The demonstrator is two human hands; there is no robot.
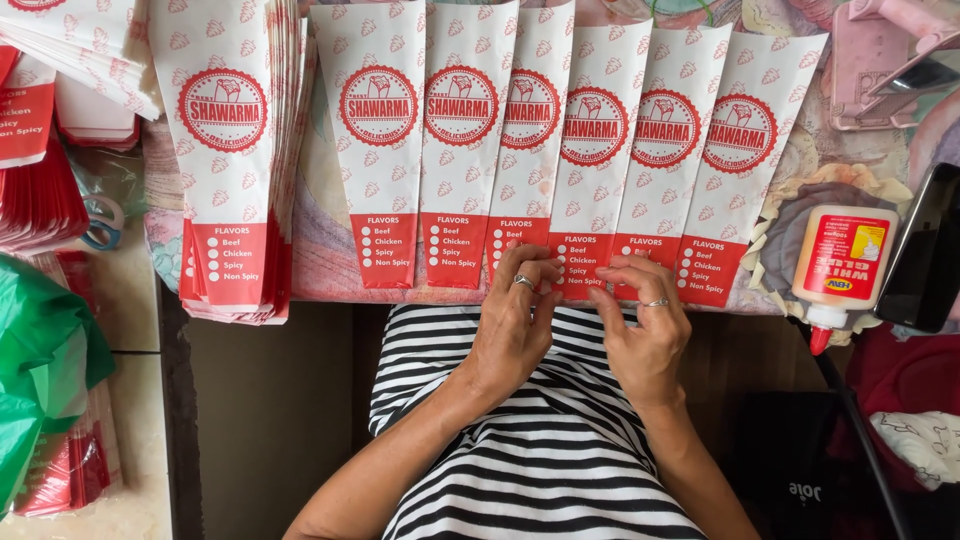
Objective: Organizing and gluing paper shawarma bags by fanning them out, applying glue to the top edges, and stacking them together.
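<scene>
Several white and red paper wrapper sleeves lie side by side, overlapping, along the table's near edge. My left hand rests with its fingertips on the red bottom end of one sleeve in the middle of the row, a ring on one finger. My right hand sits just beside it, fingers curled on the red end of the neighbouring sleeve, also with a ring. Both hands pinch at the sleeves' lower edges. Below them is my black and white striped shirt.
A thick stack of the same sleeves lies at the left. Scissors and a green plastic bag are farther left. A white glue bottle with a red tip lies at the right, beside a dark phone.
</scene>
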